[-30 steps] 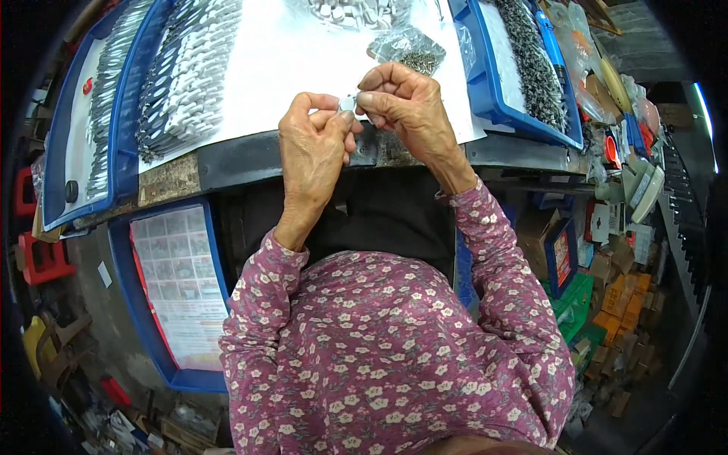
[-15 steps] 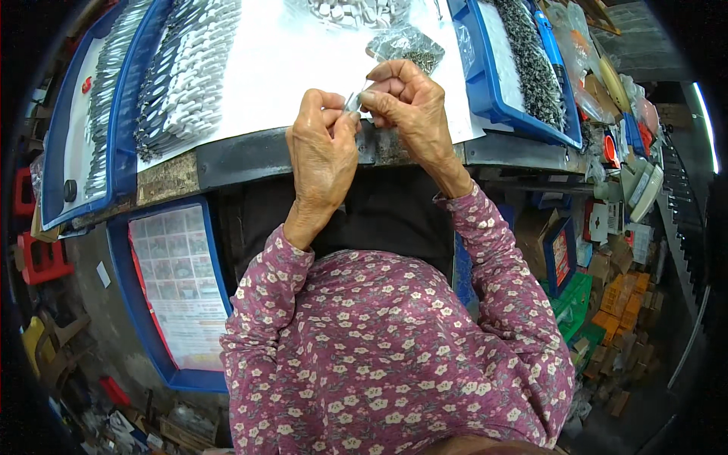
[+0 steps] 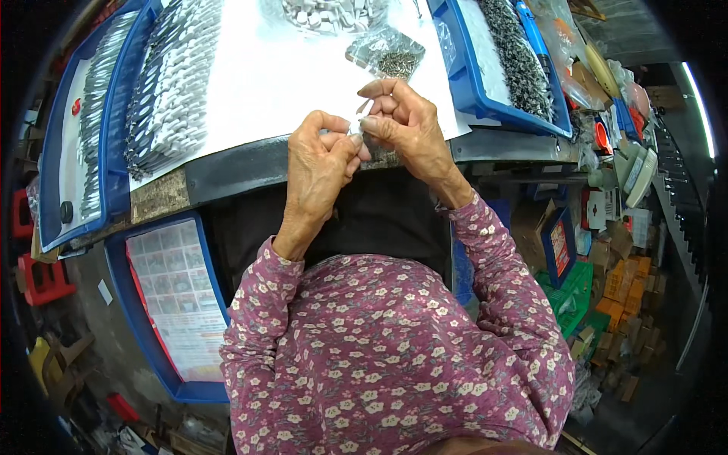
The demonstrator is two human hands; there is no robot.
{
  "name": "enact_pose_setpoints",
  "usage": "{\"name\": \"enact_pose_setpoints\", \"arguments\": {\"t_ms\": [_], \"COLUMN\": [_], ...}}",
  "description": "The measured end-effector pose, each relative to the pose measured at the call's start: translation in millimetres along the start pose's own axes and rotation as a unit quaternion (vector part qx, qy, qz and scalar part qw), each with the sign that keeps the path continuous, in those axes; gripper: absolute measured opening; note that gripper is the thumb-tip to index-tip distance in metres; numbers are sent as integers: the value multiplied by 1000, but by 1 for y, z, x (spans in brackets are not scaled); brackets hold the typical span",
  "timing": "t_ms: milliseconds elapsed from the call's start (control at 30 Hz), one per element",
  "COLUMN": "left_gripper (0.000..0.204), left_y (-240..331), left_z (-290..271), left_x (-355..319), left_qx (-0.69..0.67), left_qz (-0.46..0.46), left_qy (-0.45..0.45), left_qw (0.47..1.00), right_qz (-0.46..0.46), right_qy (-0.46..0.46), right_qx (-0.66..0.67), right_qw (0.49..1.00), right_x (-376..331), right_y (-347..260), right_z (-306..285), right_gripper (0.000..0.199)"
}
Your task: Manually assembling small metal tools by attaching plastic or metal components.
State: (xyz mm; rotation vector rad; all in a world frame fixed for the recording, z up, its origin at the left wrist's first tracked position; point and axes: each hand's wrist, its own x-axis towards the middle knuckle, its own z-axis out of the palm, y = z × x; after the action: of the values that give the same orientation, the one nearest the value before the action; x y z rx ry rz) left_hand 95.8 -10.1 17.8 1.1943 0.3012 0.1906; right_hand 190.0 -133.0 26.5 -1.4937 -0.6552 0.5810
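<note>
Fingertips of my left hand (image 3: 318, 163) and my right hand (image 3: 409, 133) meet above the table's front edge. Between them is a small white piece (image 3: 359, 123), pinched from both sides; its exact kind is too small and covered to make out. Just beyond my right hand lies a clear plastic bag (image 3: 371, 51) with small metal bits (image 3: 400, 65) in it. Farther back sits a heap of small white and grey pieces (image 3: 334, 14). Stacked rows of white-and-dark pieces (image 3: 182, 83) stand to the left of my hands.
A blue tray (image 3: 115, 114) at the left holds rows of thin grey parts. Another blue tray (image 3: 485, 106) at the right holds many small dark parts. White paper (image 3: 254, 83) covers the tabletop. Below the table on the left is a blue-framed bin (image 3: 216, 265) with a printed sheet.
The view has shifted a little, so the table things appear lower and farther left. Both hands stay together on the small white piece, with the fingers slightly rearranged around it.
</note>
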Motion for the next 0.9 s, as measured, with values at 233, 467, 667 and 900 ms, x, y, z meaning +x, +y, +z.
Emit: {"name": "enact_pose_setpoints", "arguments": {"t_ms": [233,467,667,900], "left_gripper": [9,9,11,17], "left_y": [0,1,4,3], "left_z": [7,2,-3,-4], "left_x": [-3,0,3,3], "left_qx": [21,-52,-98,-126], "left_qz": [-8,-56,-88,-106], "left_qy": [-18,-31,-68,-70], "left_qw": [1000,997,989,984], "right_qz": [-8,44,67,30], "right_qy": [27,-34,-53,-21], "right_qx": [13,65,185,152], "right_qw": [1000,996,979,988], "right_x": [-8,-5,-3,-4], "right_y": [-1,9,15,13], "right_z": [-1,-11,-12,-5], "right_gripper": [33,25,20,16]}}
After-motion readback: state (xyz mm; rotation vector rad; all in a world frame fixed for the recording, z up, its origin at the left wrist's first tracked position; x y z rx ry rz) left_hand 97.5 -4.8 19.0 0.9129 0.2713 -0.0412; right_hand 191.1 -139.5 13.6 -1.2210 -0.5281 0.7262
